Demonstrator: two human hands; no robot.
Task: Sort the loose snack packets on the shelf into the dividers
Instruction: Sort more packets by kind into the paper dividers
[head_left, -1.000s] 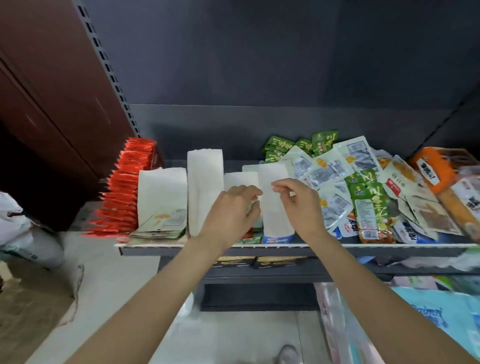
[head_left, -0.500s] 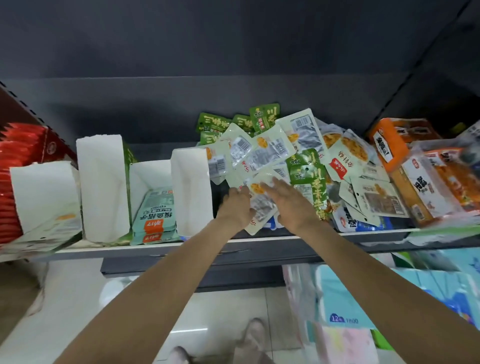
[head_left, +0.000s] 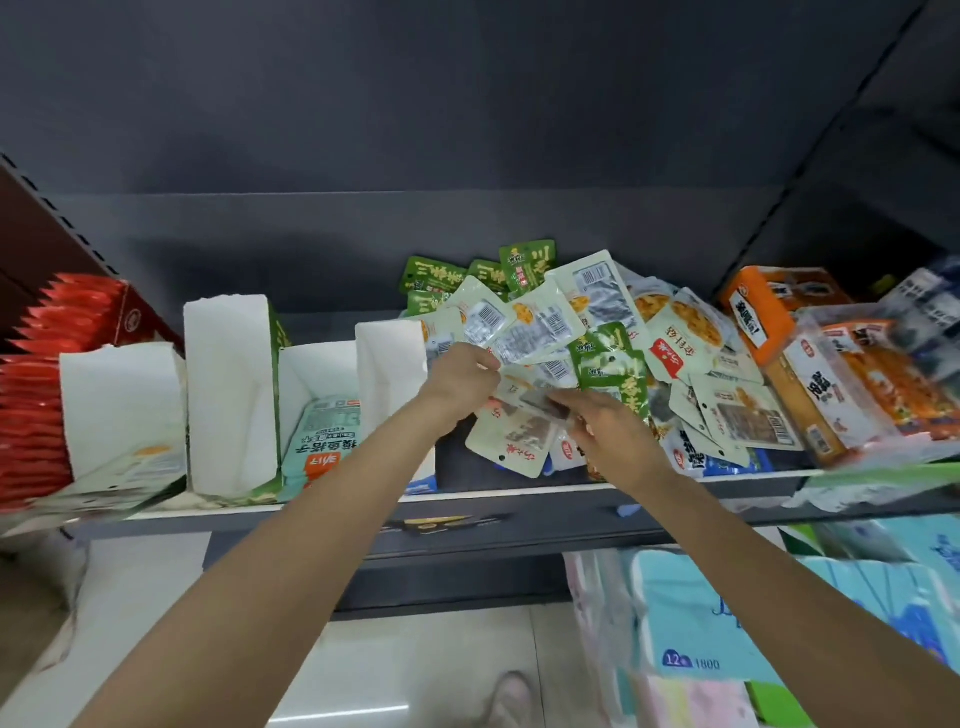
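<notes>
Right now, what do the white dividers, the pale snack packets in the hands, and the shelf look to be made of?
White dividers: matte folded card or stiff paper, judging by soft, slightly ragged top edges. Pale snack packets: thin plastic film, glossy, with sealed flat borders and glare. Shelf: probably painted metal, dark grey with a smooth, thin front lip; the look leaves it open.

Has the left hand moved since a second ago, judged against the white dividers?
Yes. The left hand has gone rightward, from the white divider it was touching to the loose packet pile beside it.
</notes>
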